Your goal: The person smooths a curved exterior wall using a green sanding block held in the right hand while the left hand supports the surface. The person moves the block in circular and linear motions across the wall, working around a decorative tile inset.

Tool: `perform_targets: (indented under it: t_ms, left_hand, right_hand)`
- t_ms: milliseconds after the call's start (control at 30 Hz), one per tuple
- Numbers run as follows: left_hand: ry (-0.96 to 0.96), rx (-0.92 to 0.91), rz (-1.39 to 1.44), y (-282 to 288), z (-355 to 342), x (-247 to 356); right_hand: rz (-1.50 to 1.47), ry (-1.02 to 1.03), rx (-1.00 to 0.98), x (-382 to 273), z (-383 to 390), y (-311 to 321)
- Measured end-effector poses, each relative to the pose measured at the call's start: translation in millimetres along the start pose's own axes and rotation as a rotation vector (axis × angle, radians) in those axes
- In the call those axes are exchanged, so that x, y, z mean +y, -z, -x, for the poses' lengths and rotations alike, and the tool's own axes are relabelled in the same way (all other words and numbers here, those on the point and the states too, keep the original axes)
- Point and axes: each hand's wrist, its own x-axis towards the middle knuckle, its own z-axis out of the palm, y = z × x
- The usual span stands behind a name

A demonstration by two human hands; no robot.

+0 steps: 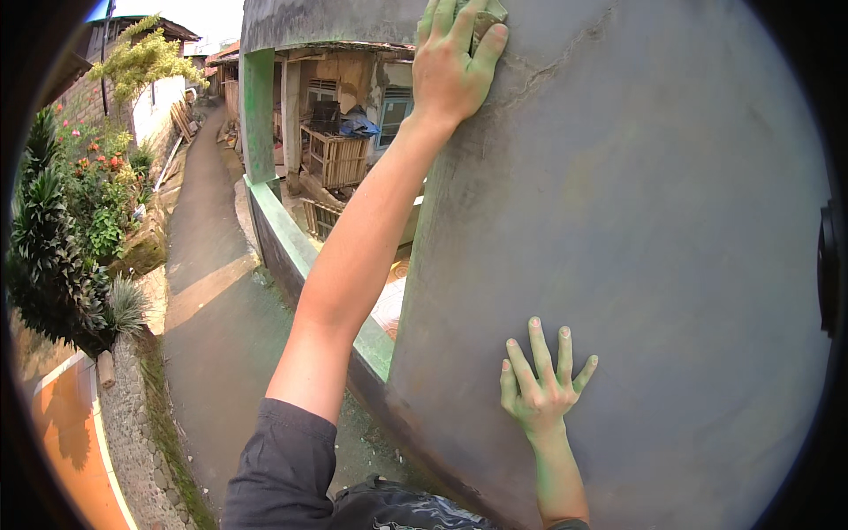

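My left hand [449,71] is raised high against the grey wall [636,221], near the upper corner of a window-like opening. Its fingers and thumb are closed over a small flat greenish pad [495,11], pressed to the wall. The pad is mostly hidden by the hand and cut off by the top edge, so its kind cannot be told. Lower down, my right hand [542,386] lies flat on the same wall with its fingers spread, holding nothing. Green-tinted light or dust colours both hands. A rough crack [565,60] runs across the wall beside my left hand.
A green-edged ledge [287,225] and green post [259,115] frame the opening. Behind it stand a wooden slatted crate [336,159] and a weathered house. A narrow paved lane [208,203] runs along the left, past flowering plants [102,177] and an orange surface [71,442].
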Motion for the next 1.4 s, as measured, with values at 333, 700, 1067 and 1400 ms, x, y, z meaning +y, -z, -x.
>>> perform_targets:
  t_ms: [333, 700, 1067, 1400]
  left_hand:
    - [-0.176, -0.123, -0.008, 10, -10, 20]
    - [-0.272, -0.055, 0.083, -10, -19, 28]
    - [-0.128, -0.096, -0.068, -7, 0, 58]
    - [-0.221, -0.123, 0.005, -6, 22, 90]
  right_hand:
    - [-0.238, 0.305, -0.383, 78, -45, 80]
    - [0.354, 0.325, -0.243, 139, -247, 135]
    - [0.429, 0.332, -0.103, 134, -263, 106]
    - [0.314, 0.339, -0.239, 128, -222, 114]
